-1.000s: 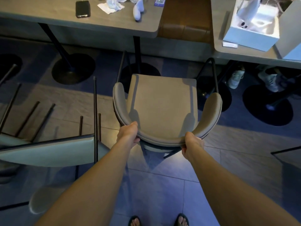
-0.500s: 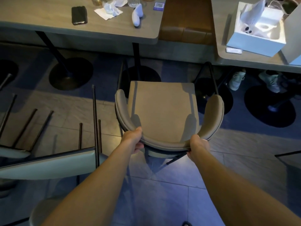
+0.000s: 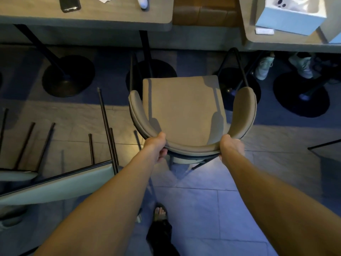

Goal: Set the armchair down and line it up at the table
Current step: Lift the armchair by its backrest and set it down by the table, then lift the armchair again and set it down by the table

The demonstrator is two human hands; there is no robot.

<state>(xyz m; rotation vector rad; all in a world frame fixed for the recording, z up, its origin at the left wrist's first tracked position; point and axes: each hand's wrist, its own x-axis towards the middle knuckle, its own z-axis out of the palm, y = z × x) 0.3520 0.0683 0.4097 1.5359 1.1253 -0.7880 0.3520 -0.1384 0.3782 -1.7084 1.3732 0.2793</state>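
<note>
beige upholstered armchair with curved backrest [image 3: 184,111]: frame centre, seat facing grey wood worktop [image 3: 110,15] along top edge | left hand [image 3: 156,146]: clenched on backrest's left curve | right hand [image 3: 230,148]: clenched on right curve

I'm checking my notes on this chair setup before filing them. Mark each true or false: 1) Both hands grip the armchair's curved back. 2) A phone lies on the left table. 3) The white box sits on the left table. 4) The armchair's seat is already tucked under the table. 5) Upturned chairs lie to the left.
1) True: the left hand and right hand grip the armchair at its back.
2) True: the phone lies on the left table.
3) False: the white box sits on the right table.
4) False: the whole seat shows, short of the table's edge.
5) True: upturned chairs, legs up.
</note>
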